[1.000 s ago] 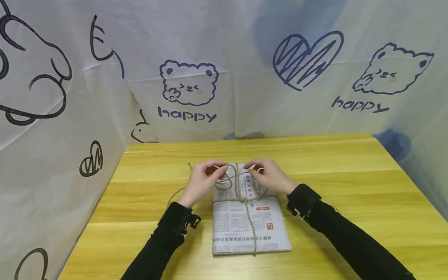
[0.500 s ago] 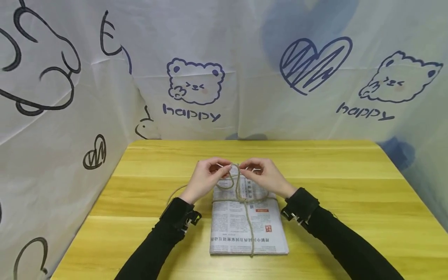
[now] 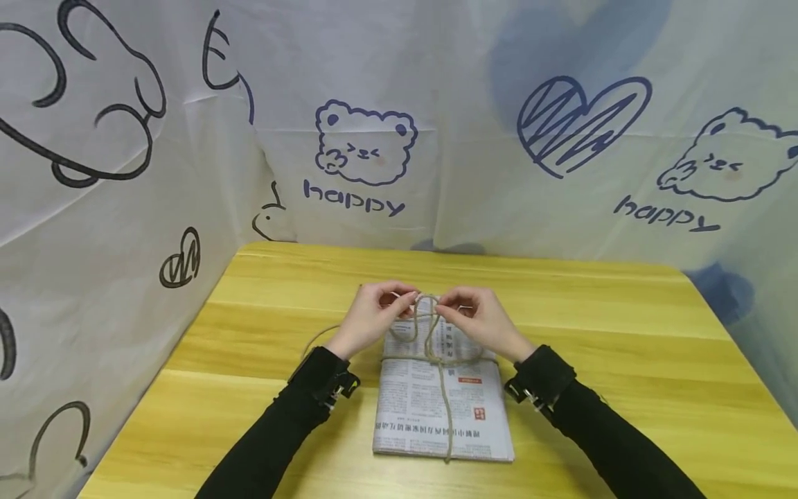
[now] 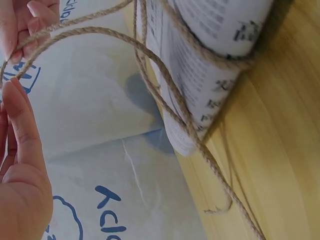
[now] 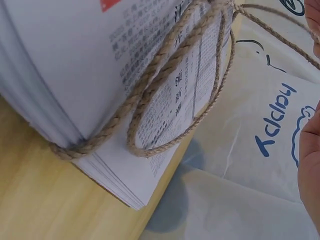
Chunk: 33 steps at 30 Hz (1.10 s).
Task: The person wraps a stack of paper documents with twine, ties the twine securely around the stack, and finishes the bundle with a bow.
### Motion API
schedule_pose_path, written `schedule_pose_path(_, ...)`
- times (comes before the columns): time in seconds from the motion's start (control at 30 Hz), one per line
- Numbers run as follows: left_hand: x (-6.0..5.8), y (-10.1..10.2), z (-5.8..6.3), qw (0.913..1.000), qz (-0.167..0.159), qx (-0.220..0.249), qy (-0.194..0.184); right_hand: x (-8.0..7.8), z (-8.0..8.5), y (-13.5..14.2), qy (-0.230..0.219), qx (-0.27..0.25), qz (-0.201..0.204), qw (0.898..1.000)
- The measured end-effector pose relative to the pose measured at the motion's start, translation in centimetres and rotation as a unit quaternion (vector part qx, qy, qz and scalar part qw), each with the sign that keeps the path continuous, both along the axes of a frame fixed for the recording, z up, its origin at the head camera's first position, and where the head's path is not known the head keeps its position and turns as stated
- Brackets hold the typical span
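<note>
A stack of folded newspapers point(image 3: 411, 409) lies on the table, with jute twine point(image 3: 445, 409) crossing it lengthwise and sideways and knotted near the middle. Above its far end, my left hand point(image 3: 372, 315) pinches the twine between thumb and fingertips. Close by on the right, my right hand point(image 3: 485, 320) also pinches twine. A small loop arches between the two hands. In the left wrist view, the twine strand point(image 4: 155, 57) curves from the fingertips back past the stack. A slack loop point(image 5: 145, 150) hangs over the newspaper's side in the right wrist view.
The yellow wood-grain table point(image 3: 249, 409) extends around the stack. A loose twine tail point(image 3: 318, 336) curves over the table left of the stack. White cloth with drawn bears and hearts point(image 3: 368, 145) hangs behind and along the sides.
My right hand has come left, close to my left hand, and a twine loop now arches between their fingertips. The camera view has shifted slightly. The stack stays on the table.
</note>
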State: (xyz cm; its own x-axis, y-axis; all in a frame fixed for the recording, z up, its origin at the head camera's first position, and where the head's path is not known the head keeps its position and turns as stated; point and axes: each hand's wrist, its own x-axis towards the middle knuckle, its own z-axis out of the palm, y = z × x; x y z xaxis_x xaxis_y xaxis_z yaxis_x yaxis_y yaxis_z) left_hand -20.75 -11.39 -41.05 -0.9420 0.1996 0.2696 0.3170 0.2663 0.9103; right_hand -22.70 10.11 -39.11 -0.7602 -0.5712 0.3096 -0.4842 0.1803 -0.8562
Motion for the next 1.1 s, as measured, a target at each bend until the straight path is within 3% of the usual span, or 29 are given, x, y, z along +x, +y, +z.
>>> schedule_pose_path(0.13, 0.0, -0.5, -0.2, 0.9999, 0.010, 0.000, -0.013, 0.0, -0.3, 0.0, -0.004, 0.002, -0.006, 1.000)
schedule_pose_path(0.33, -0.1, -1.1, -0.7, 0.9994, 0.025, -0.025, -0.005, -1.2, -2.6, 0.4, -0.013, -0.002, -0.015, 1.000)
schedule_pose_path(0.53, -0.5, -2.1, -1.4, 0.9950, 0.050, -0.085, 0.013, -1.8, -3.4, 0.7, -0.007, -0.009, -0.015, 1.000)
schedule_pose_path(0.9, -1.5, -3.1, -2.0, 0.9772, 0.058, -0.204, 0.018, -1.7, -2.7, 1.5, -0.001, -0.005, -0.027, 1.000)
schedule_pose_path(1.1, -2.1, -2.8, -1.7, 0.9565, 0.029, -0.290, -0.010, -0.5, -1.0, 1.2, -0.006, -0.003, -0.016, 1.000)
